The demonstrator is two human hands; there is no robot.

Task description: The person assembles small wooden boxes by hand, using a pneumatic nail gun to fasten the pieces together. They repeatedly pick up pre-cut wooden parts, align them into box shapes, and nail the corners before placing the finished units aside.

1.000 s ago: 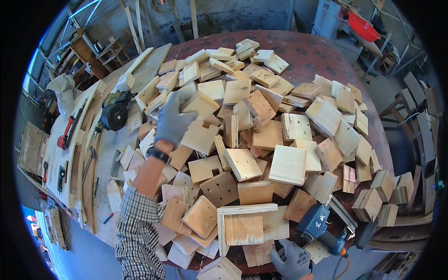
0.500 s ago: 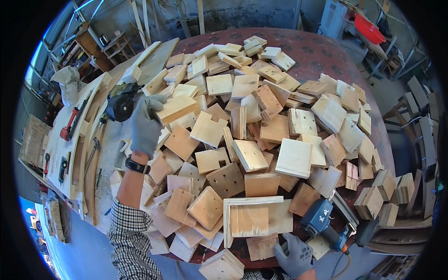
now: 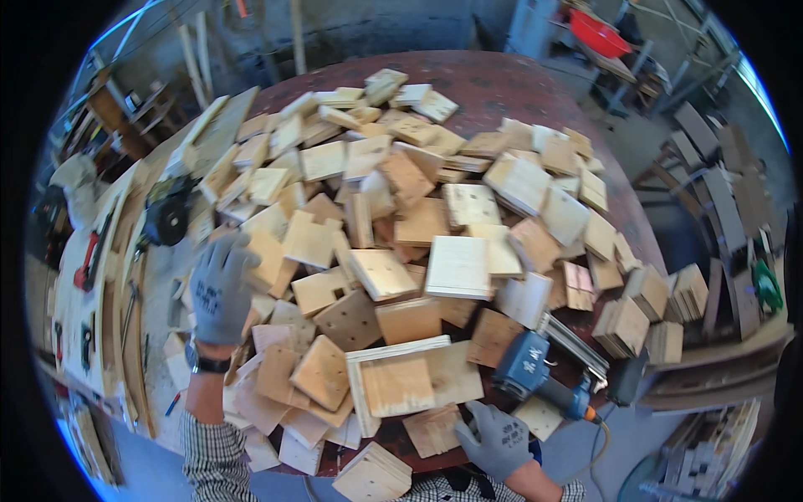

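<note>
My left hand [image 3: 222, 289], in a grey glove, is over the left side of a heap of plywood blocks [image 3: 401, 226]. Its fingers are closed on a pale wooden block [image 3: 265, 258], partly hidden by the hand. Near the table's front edge my right hand [image 3: 498, 439], gloved too, rests with thumb and forefinger apart and nothing between them. A small wooden block [image 3: 432, 430] lies just left of its fingertips. A blue nail gun [image 3: 523, 366] lies beyond this hand. In front of me sits an L-shaped plywood piece [image 3: 354, 389] with boards inside its corner.
A black round tool [image 3: 167, 219] lies left of the heap on a long board, with a red-handled tool [image 3: 86, 272] farther left. Stacked blocks [image 3: 623, 326] stand at the right table edge. An orange-ended hose [image 3: 600, 452] hangs from the nail gun. A red basin [image 3: 598, 33] is at the back right.
My left hand has drawn back toward me with the pale block, turning it downward. The right hand stays by the nail gun, with slight movement. The whole view has shifted to the right.
</note>
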